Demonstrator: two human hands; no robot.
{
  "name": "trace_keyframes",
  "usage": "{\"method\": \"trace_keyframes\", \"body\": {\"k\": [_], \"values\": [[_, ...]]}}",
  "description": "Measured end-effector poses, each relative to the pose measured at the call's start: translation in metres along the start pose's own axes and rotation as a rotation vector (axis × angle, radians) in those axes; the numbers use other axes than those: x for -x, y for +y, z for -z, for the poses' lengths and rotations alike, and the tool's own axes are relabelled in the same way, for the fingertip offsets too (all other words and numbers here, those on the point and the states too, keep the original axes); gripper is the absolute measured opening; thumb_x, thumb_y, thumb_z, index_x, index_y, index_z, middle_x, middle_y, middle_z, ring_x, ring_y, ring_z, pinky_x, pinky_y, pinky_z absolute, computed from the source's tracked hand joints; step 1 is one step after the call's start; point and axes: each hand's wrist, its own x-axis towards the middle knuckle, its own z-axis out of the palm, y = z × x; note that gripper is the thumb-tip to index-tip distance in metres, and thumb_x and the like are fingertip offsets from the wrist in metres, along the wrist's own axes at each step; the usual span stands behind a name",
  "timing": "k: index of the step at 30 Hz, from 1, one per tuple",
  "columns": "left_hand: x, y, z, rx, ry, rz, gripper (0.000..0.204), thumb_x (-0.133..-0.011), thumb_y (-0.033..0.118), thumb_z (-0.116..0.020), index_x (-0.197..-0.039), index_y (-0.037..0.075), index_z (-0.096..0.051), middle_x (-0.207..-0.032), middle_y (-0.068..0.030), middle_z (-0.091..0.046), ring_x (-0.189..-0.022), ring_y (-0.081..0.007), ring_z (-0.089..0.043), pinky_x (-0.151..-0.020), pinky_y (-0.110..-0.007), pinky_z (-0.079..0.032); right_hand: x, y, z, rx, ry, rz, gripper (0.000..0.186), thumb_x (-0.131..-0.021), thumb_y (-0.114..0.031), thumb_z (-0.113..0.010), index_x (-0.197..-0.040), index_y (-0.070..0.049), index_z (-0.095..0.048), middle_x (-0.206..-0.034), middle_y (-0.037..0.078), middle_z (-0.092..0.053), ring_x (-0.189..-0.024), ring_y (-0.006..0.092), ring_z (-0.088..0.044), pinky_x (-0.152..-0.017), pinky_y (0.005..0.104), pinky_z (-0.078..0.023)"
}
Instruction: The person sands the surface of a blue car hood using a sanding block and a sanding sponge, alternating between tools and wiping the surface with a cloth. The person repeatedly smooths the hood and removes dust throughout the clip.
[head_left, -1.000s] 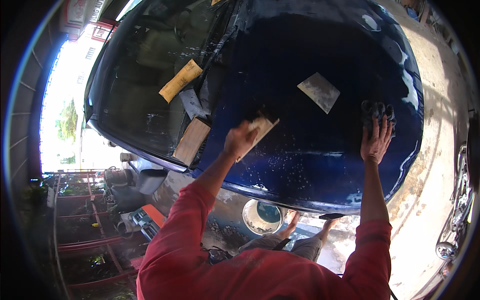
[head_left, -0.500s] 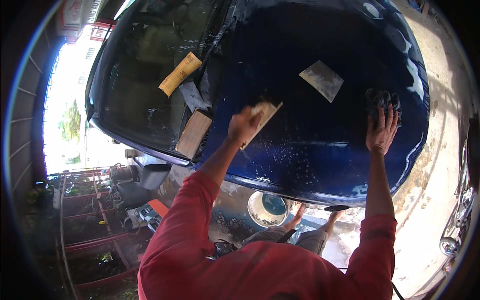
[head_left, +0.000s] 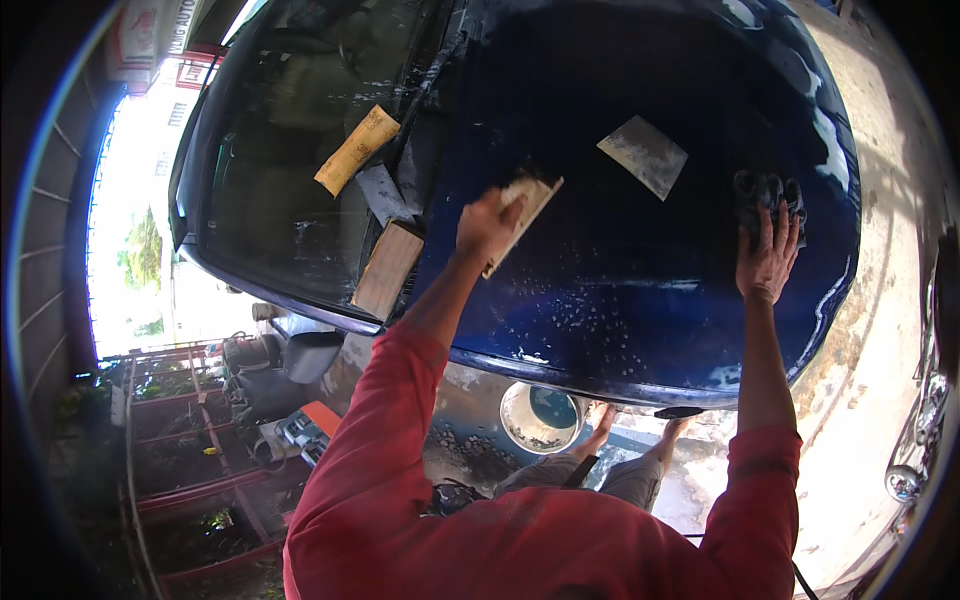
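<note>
On the hood: the blue car hood [head_left: 640, 270] is wet, with white flecks.
Block: sanding block [head_left: 522, 222] lies flat on the hood, long axis slanting from lower left to upper right.
Left hand [head_left: 487, 225]: closed around the block.
Right hand [head_left: 768, 262]: fingers spread, pressing a dark rag [head_left: 765, 195].

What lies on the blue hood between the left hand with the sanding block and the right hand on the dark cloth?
Between the left hand and the right hand, a loose grey sheet lies flat on the hood, slightly farther up.
</note>
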Motion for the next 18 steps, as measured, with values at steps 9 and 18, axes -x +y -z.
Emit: {"method": "trace_keyframes", "body": {"k": [9, 18], "values": [[0.106, 0.025, -0.009, 0.105, -0.049, -0.169, 0.044, -0.1, 0.046, -0.076, -0.114, 0.005, -0.07, -0.097, -0.0293, -0.076, -0.093, -0.0521, -0.075, -0.076, -0.057, -0.062, -0.002, -0.008, 0.016, -0.028, -0.071, -0.036, 0.058, -0.108, -0.047, -0.063, -0.163, -0.04, -0.046, -0.181, -0.006, -0.025, -0.169, 0.0313, -0.016, -0.133, 0.0659, -0.022], [-0.013, 0.164, -0.078, 0.175, -0.224, -0.213, 0.048, -0.105, 0.048, -0.068, -0.096, 0.002, -0.062, -0.086, -0.0285, -0.073, -0.091, -0.0525, -0.073, -0.074, -0.057, -0.06, 0.016, 0.003, 0.028, -0.152, 0.006, -0.009, 0.046, -0.095, -0.027, -0.075, -0.139, -0.029, -0.063, -0.152, 0.006, -0.052, -0.145, 0.0363, -0.047, -0.114, 0.0567, -0.044]]}}
